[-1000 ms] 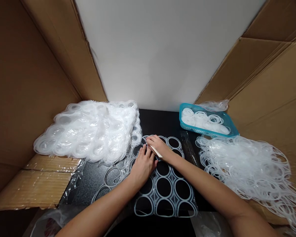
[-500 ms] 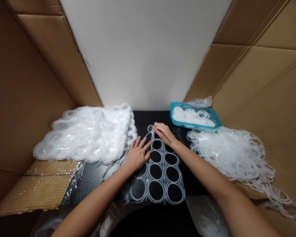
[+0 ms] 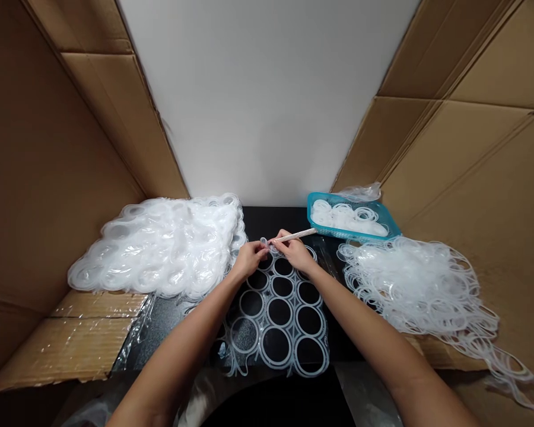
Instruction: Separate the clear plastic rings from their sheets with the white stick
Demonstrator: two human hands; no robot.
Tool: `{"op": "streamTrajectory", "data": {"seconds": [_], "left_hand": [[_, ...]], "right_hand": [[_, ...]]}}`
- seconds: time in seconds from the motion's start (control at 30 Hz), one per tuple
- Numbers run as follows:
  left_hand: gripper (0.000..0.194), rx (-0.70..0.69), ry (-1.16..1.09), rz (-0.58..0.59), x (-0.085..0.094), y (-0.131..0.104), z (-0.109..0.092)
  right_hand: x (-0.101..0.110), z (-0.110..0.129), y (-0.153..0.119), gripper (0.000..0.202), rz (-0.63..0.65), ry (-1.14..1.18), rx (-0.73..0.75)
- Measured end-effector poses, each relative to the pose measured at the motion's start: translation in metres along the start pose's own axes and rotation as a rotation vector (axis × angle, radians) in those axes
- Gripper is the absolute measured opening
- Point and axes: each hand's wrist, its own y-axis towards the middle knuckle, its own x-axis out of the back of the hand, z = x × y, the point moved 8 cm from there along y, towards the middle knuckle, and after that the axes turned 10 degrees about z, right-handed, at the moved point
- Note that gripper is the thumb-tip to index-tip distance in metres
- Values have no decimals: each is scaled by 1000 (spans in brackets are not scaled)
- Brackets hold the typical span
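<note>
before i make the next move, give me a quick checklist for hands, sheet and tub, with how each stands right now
1. Right hand holding the stick: ok.
2. Left hand gripping the small ring firmly: cannot tell, too small.
3. Hands clear of the ring sheet: not ok, both are at its far end.
4. Tub upright, rings inside: ok.
5. Ring pile apart from the tub: cannot tell, their edges meet in view.

no text, label, brand, number or sign can be read.

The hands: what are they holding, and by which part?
Right hand: a pale stick, near one end. Left hand: apparently clear plastic, exact spot hidden.
</note>
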Motion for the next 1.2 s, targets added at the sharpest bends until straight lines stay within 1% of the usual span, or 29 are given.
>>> {"op": "streamTrajectory", "data": {"seconds": [0.13,0.2,0.37,0.57,0.67,0.77,0.9,0.97,1.03,1.1,1.13,1.2], "left_hand": [[30,-16,-109,16,-4,-8,2],[31,-18,-146,12,-5,-9,4],[32,-19,-199,-12,-5,-10,10],[32,-33,-220,-12,-5,-10,11],[31,-39,-218,-18,-6,-9,12],[30,-41,-202,-39,-7,-10,14],[30,-31,-158,-88,-5,-11,17],[29,-22,-138,-110,-3,-12,18],[27,-15,-130,-117,-1,-13,18],[24,-4,-134,-110,0,-14,18],[23,4,-140,-105,1,-14,18],[23,21,-155,-95,2,-15,18]], "right_hand": [[-10,-13,-4,29,42,265,-45],[-14,-16,-6,30,55,329,-61],[-16,-19,-9,29,42,308,-70],[-14,-21,-8,29,21,302,-71],[-13,-16,-9,29,21,222,-51],[-15,-4,-14,25,20,32,3],[-29,13,-21,23,15,-229,117],[-37,17,-23,25,24,-303,166],[-41,17,-23,27,32,-345,178],[-37,15,-19,29,1,-373,161],[-31,13,-18,30,-37,-382,142],[-10,10,-15,29,-149,-387,81]]}}
